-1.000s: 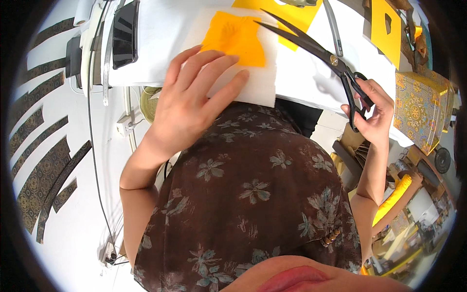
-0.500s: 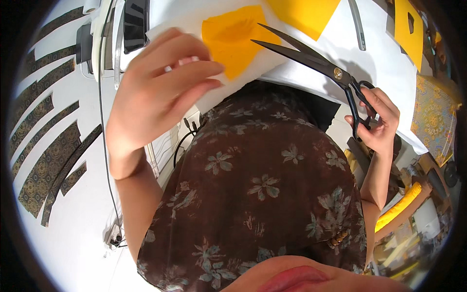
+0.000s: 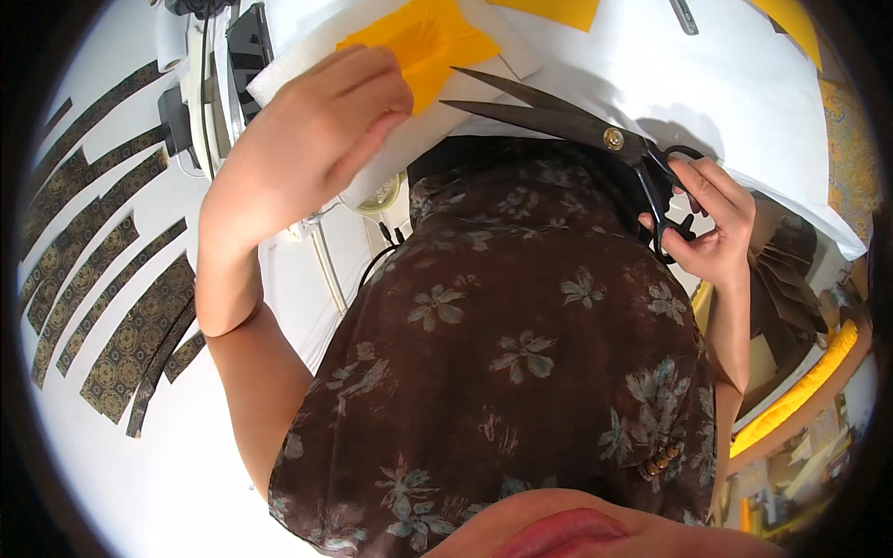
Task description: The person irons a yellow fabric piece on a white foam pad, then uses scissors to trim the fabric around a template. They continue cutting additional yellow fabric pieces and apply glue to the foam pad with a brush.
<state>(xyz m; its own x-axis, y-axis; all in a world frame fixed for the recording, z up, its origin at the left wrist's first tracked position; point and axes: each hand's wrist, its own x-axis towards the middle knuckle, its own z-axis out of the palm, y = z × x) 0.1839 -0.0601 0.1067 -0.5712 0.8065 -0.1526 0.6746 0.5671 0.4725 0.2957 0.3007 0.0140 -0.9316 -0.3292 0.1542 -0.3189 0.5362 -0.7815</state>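
My right hand grips the handles of large black fabric shears. Their long blades are spread apart and point left, toward my left hand. That hand is closed, fingers curled in beside a piece of yellow fabric; whatever may be between the fingertips is hidden. Beneath the fabric lies a white padded sheet on the white work table. The blade tips stand close to the fabric's lower right side, not visibly cutting it.
More yellow fabric lies at the far edge, near a metal strip. Patterned dark strips lie on the white surface at left. A black phone-like device sits at far left. A yellow roll is at lower right.
My left hand's fingers have closed from a looser, blurred pose. The shears have shifted left, nearer that hand, with blades still apart. The whole view has shifted, too.
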